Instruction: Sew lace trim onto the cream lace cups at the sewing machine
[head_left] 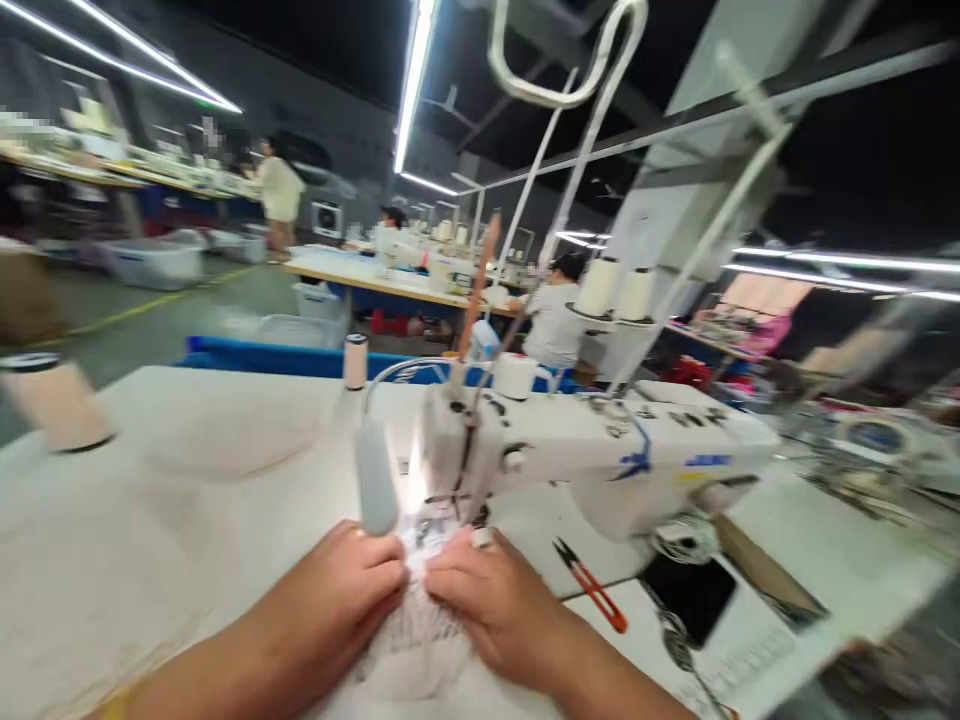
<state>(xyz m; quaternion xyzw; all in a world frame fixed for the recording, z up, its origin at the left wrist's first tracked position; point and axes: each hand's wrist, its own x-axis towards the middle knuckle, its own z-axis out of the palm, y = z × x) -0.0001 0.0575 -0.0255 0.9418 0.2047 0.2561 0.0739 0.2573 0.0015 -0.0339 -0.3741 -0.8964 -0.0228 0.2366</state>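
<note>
White fabric (420, 640) with gathered stitching lies on the table in front of a white sewing machine (555, 440). My left hand (352, 585) grips the fabric's left side, fingers curled, close below the needle area. On the other side my right hand (487, 590) pinches the same fabric, its fingertips near the presser foot (435, 525). A lit grey lamp (377, 475) hangs just above my left hand. Motion blur hides the fine detail of the stitching.
Orange-handled thread snips (591, 587) lie right of my right hand, with a black phone-like slab (690, 590) beyond. A peach thread cone (56, 400) stands at the far left, a small spool (355, 362) behind the machine. Co-workers sit at tables further back.
</note>
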